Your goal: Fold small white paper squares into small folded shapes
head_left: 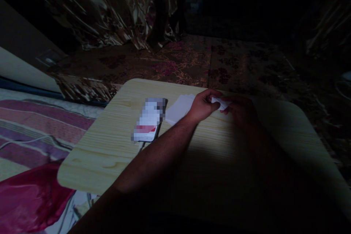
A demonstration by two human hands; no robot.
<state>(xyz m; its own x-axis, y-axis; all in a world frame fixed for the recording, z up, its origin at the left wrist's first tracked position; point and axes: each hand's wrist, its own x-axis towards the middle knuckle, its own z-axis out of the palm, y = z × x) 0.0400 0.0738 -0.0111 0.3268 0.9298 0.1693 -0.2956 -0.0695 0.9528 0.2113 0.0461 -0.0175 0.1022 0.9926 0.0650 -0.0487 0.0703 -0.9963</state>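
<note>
Over the far part of the small wooden table (pixel 123 117), my left hand (pixel 204 106) pinches a small white piece of paper (pixel 218 104) that looks folded. From the other side my right hand (pixel 241 109), in deep shadow, grips the same paper, its fingers partly hidden. Just left of my left hand lies a loose stack of white paper sheets (pixel 178 109), partly covered by that hand. Further left, a phone (pixel 149 119) rests flat with its screen lit and blurred out.
Left of the table, a striped bedcover (pixel 35 124) carries a white cable (pixel 27 140) and a shiny magenta cloth or bag (pixel 30 197). Behind the table stands a low surface with patterned fabric (pixel 170 62), below golden curtains (pixel 131 3). The right side is very dark.
</note>
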